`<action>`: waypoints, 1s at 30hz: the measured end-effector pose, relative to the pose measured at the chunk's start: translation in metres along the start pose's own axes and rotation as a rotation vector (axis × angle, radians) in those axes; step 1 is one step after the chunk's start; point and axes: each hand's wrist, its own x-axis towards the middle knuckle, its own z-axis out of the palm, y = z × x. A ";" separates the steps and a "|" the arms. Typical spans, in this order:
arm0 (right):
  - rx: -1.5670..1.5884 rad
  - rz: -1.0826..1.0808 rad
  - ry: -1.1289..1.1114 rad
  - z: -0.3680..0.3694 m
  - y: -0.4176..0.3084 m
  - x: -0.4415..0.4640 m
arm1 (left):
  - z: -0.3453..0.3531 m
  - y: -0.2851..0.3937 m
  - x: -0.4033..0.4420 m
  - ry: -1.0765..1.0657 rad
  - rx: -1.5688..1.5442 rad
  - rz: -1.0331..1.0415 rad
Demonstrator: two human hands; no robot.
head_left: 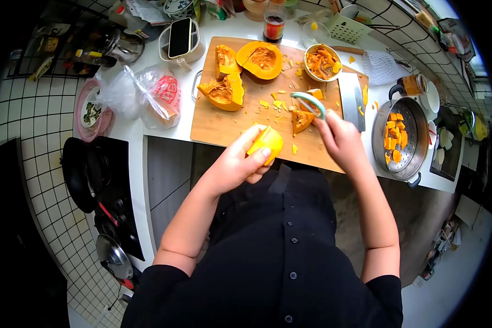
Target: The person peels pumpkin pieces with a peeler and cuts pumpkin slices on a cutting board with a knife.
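My left hand (245,156) grips a peeled yellow pumpkin piece (267,144) just off the front edge of the wooden cutting board (213,128). Over the board, my right hand (336,134) is closed round a light green peeler (308,104), apart from the piece. Beneath the peeler lies an orange pumpkin wedge (302,121). Larger pumpkin pieces with rind, one an opened section (259,60) and another a wedge (224,93), rest at the board's left. Peel scraps are scattered between. A wide knife (350,100) lies at the right.
A bowl of pumpkin scraps (322,63) sits at the board's back right. Right of the board is a steamer pot (410,142) with pumpkin chunks. A plastic bag (161,95), a phone (180,38) on a container, and a sauce bottle (274,24) stand around the board.
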 end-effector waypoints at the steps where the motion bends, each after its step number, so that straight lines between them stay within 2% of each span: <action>1: 0.082 -0.009 -0.034 0.001 -0.008 -0.002 | 0.002 0.004 0.000 0.007 0.019 0.003; 5: 0.249 -0.162 -0.128 -0.001 -0.040 -0.009 | 0.003 0.011 0.002 -0.011 -0.010 -0.075; 7: 0.173 -0.251 -0.160 0.001 -0.043 -0.011 | -0.005 0.009 0.005 -0.110 -0.061 -0.121; 10: 0.047 -0.326 -0.125 0.001 -0.046 -0.012 | -0.003 0.010 0.005 -0.125 0.001 -0.142; 15: -0.080 -0.389 -0.082 -0.001 -0.048 -0.014 | 0.006 0.004 0.003 -0.057 0.108 -0.014; 19: -0.130 -0.377 -0.037 0.000 -0.048 -0.014 | 0.011 -0.001 0.004 -0.027 0.122 0.080; 24: -0.224 -0.367 0.000 0.008 -0.040 -0.012 | 0.004 -0.005 0.004 -0.017 0.080 0.038; 27: -0.456 -0.045 0.029 0.019 0.030 0.000 | 0.019 0.001 -0.010 -0.121 0.215 0.077; 28: -0.397 -0.031 0.035 0.009 0.040 -0.003 | 0.026 0.004 -0.016 -0.158 0.236 0.068; 30: -0.277 -0.009 0.025 -0.005 0.039 0.000 | 0.013 -0.001 -0.006 -0.058 0.216 0.032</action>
